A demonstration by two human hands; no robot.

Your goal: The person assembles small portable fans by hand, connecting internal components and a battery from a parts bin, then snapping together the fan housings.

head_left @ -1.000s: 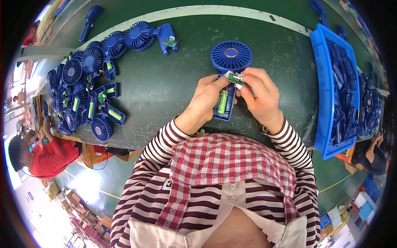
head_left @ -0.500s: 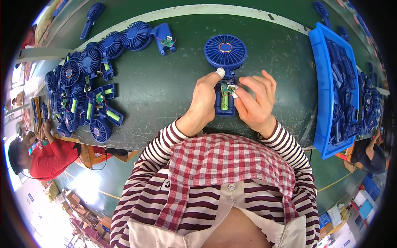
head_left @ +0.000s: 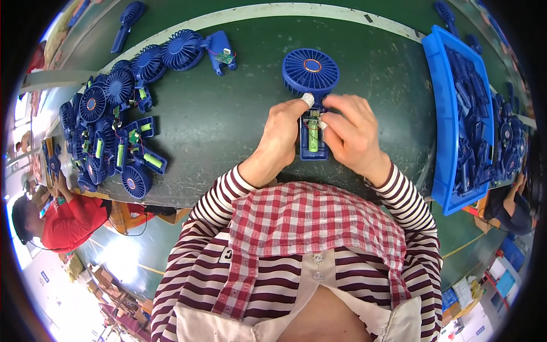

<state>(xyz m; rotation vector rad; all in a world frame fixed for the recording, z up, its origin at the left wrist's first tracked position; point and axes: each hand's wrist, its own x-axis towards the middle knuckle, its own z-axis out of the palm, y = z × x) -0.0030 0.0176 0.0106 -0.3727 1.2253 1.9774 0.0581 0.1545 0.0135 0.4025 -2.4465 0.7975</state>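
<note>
A blue hand-held fan [head_left: 311, 71] lies flat on the green table [head_left: 228, 125], its round head pointing away from me. Its open handle shows a yellow-green battery [head_left: 313, 138] and a small circuit board. My left hand [head_left: 282, 139] clasps the left side of the handle, the taped thumb tip resting near the fan's neck. My right hand [head_left: 353, 134] grips the right side, with fingertips pressing on the board area above the battery.
A heap of open blue fans [head_left: 111, 134] with green batteries fills the table's left side. Another fan [head_left: 194, 51] lies at the back. A blue tray [head_left: 464, 114] of blue parts stands to the right. A person in red [head_left: 60, 219] sits at lower left.
The fan has gone from being held tilted above the table to lying flat further from me. Both hands moved with it and now press on its handle.
</note>
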